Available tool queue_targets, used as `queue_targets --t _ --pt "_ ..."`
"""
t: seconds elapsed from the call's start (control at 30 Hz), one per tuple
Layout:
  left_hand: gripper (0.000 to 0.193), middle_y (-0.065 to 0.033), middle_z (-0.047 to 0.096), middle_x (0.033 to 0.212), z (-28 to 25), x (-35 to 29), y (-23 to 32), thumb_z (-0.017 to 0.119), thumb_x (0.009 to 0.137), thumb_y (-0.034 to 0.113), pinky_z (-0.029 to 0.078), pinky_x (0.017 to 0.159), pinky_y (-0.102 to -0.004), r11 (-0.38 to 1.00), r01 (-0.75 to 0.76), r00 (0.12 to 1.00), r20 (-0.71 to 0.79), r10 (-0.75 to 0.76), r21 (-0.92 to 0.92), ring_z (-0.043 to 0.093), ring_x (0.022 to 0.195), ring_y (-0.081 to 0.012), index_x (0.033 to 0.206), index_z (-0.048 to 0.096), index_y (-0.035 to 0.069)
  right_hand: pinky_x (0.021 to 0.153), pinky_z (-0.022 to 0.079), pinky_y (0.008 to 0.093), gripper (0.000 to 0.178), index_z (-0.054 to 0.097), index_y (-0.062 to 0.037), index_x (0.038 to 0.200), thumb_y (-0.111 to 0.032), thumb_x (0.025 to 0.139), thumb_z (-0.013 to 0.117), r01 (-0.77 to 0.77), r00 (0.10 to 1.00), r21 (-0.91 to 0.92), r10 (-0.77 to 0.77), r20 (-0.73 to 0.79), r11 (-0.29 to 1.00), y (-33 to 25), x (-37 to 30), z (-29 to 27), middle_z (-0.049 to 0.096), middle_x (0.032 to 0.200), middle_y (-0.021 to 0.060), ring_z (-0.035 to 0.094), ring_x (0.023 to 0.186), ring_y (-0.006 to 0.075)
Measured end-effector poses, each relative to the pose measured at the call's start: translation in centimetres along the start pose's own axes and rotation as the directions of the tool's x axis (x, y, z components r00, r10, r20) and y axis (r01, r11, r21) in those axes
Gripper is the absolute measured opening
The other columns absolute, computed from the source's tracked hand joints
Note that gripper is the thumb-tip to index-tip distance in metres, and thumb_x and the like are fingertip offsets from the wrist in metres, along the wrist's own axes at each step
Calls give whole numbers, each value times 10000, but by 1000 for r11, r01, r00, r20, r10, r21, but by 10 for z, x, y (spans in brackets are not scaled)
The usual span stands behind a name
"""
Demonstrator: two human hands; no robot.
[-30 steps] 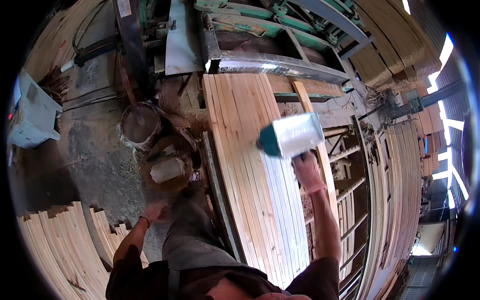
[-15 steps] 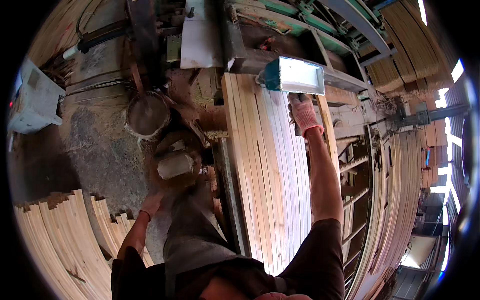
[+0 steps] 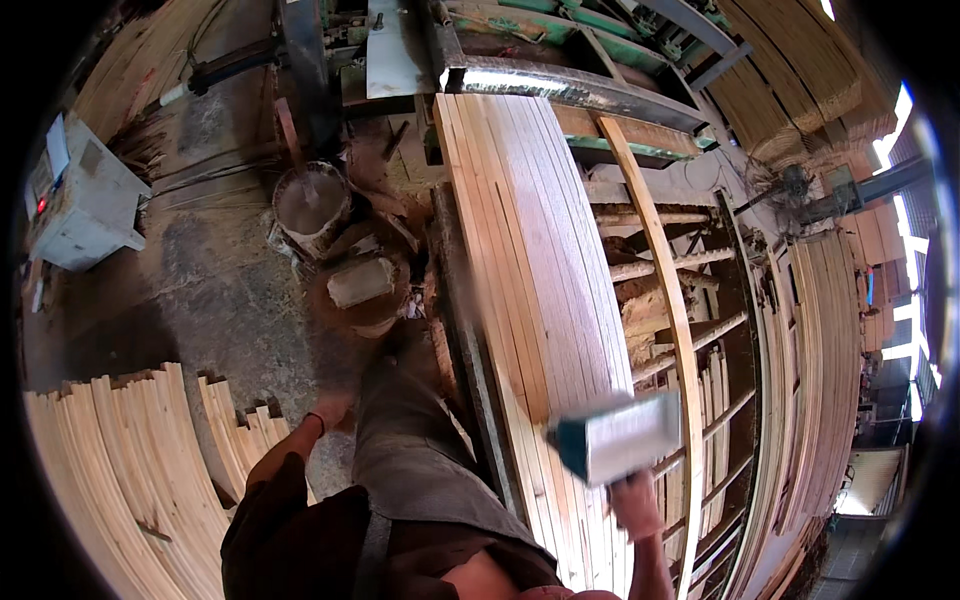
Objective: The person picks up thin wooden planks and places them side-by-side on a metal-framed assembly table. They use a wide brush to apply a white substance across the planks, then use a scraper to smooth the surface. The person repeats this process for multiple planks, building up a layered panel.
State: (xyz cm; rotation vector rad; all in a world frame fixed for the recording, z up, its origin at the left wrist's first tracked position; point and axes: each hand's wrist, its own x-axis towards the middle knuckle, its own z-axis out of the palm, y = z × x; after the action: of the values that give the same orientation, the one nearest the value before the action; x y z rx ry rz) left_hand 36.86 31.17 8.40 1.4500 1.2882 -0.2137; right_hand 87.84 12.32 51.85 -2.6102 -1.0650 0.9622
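Note:
My right hand (image 3: 636,505), in a glove, grips a hand-held glue spreader (image 3: 632,438) with a boxy teal and white head. Its fingers are wrapped round the handle below the head; motion blurs them. The spreader is over the near part of a row of long wooden strips (image 3: 505,230) lying side by side. A whitish wet sheen covers the strips on the right side; those on the left look bare. My left hand (image 3: 332,408) hangs low at my left, near the apron, away from the strips. Its fingers are too dark and blurred to read.
One loose strip (image 3: 660,255) lies across the rack (image 3: 735,325) right of the row. A bucket (image 3: 312,205) and a stool-like stand with a pale block (image 3: 362,284) are at the left. Stacked wood (image 3: 125,460) lies near left; a green metal frame (image 3: 560,85) is beyond.
My right hand has drawn the glue spreader from the far end of the strips back toward me. My left hand has shifted slightly right. The view has tilted a little.

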Motion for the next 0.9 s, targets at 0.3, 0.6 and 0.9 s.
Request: queue_targets --t 0.3,0.6,0.9 --pt "577 -219 697 1175 -6 -23 19 532 1009 507 595 755 -464 687 492 870 277 -408 -535 735 883 -330 1361 578 51 697 532 477 358 697 74 902 -262 894 573 158 987 -70 -160 -24 985 18 -26 13 684 809 305 714 809 423" --pt "409 -109 723 1055 -91 23 44 603 993 382 609 760 -413 489 305 938 167 -305 -817 724 904 -237 1232 666 55 486 482 382 481 609 55 857 -400 996 545 370 929 4 -370 -17 929 -267 250 29 559 626 114 547 532 187" --pt "437 -144 718 907 -125 3 4 688 949 404 610 665 -429 318 208 901 55 -431 -925 719 757 -290 1107 687 -4 488 511 363 317 636 -1 1051 -312 1004 591 480 866 94 -455 -205 872 -467 452 62 599 686 76 587 560 210"
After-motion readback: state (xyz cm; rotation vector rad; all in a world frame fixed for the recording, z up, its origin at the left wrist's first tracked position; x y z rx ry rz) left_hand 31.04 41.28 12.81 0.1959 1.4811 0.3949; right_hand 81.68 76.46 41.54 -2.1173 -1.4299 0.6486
